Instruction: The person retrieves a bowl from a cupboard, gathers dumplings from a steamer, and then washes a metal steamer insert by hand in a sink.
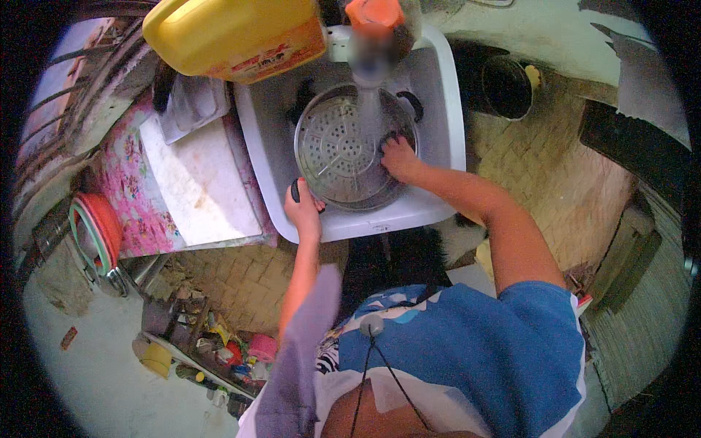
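Observation:
A round metal steamer pot [334, 128] with a perforated bottom lies tilted in a white plastic sink basin [257, 164]. My left hand [303, 212] grips its black side handle [295, 191] at the lower left. Inside the pot, at its right side, my right hand [401, 159] presses a small dark scouring pad [386, 143], mostly hidden by the fingers. A stream of water [369, 107] runs down into the pot from a blurred spot above. Another black handle [411, 105] shows at the upper right rim.
A yellow plastic jug [241, 38] and an orange-capped container [375, 13] stand behind the basin. To the left, a white board [200, 186] and a clear plastic tray [194, 104] lie on a flowered cloth [142, 219]. Stacked colored basins [98, 230] sit beyond. A dark bucket [506, 87] is at the right.

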`<state>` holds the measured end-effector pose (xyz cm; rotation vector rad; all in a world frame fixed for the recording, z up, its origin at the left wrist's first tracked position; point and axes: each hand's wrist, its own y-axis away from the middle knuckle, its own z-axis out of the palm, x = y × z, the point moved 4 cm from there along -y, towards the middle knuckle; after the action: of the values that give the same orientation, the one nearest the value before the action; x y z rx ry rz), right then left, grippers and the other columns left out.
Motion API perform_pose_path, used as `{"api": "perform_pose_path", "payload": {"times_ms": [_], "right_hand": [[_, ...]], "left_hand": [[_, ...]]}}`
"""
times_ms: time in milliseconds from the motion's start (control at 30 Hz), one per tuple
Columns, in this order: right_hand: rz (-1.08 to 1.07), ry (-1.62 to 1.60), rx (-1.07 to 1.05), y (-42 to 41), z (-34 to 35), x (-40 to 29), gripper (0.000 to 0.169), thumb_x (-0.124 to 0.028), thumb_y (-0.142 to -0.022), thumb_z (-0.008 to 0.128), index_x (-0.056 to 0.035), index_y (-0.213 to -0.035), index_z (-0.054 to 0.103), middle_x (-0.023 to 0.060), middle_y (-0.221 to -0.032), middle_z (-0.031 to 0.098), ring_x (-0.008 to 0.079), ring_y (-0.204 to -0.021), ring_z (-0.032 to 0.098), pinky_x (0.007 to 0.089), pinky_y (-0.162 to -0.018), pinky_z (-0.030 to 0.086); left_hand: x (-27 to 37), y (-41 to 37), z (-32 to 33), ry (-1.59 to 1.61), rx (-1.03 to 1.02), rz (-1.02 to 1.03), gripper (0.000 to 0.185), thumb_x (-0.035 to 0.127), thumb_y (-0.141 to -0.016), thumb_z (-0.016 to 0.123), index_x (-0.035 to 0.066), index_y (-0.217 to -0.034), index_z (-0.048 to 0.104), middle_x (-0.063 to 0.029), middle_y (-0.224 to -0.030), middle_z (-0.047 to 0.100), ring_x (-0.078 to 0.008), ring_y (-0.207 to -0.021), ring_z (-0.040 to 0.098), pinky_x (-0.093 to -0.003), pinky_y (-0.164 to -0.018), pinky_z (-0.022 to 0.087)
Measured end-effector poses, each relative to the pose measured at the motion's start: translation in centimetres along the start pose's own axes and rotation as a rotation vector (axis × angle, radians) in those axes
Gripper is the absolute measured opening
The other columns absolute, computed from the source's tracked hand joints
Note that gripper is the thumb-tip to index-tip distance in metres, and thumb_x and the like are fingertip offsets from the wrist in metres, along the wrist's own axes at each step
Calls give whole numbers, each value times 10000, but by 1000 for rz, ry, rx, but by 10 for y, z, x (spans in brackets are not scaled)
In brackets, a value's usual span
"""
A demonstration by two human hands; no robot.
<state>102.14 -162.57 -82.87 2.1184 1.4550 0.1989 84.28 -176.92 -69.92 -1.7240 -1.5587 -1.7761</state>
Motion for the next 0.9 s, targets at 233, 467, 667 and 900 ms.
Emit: {"api": "perform_pose_path", "payload": {"times_ms": [233, 467, 667, 900], "right_hand": [[-484, -74, 613, -79, -100, 7, 354, -150, -762, 530, -141, -1114, 572, 119, -1190, 515, 302, -1185, 429, 466, -1001, 331], [-201, -206, 172, -108, -13, 80, 334, -98, -788, 505, -70, -1119, 541, 137, -1230, 501, 318, -1109, 487, 380, -979, 378], [96, -333, 144, -11, -3, 20, 362, -49, -707, 573, -81, -1067, 574, 154, -986, 591, 323, -1004, 534, 430, -902, 413], [-43, -915, 362, -12, -52, -72, 413, -2, -641, 552, -126, -1033, 595, 178, -1027, 532, 351, -944, 489, 443, -844, 392]], "left_hand": [[13, -4, 0, -59, -10, 8, 288, 293, -920, 518, 32, -799, 498, -16, -536, 445, -95, -397, 432, -256, -396, 392], [24, 7, -1, -103, -7, 71, 282, 282, -919, 525, 30, -793, 502, -6, -548, 439, -88, -401, 439, -246, -381, 386], [25, 8, 0, -111, 38, 68, 298, 288, -920, 519, 22, -786, 500, -6, -556, 440, -91, -406, 449, -251, -383, 391], [9, -2, 1, -8, 40, -23, 257, 258, -920, 505, 18, -830, 530, -10, -564, 452, -97, -412, 458, -258, -377, 391]]}}
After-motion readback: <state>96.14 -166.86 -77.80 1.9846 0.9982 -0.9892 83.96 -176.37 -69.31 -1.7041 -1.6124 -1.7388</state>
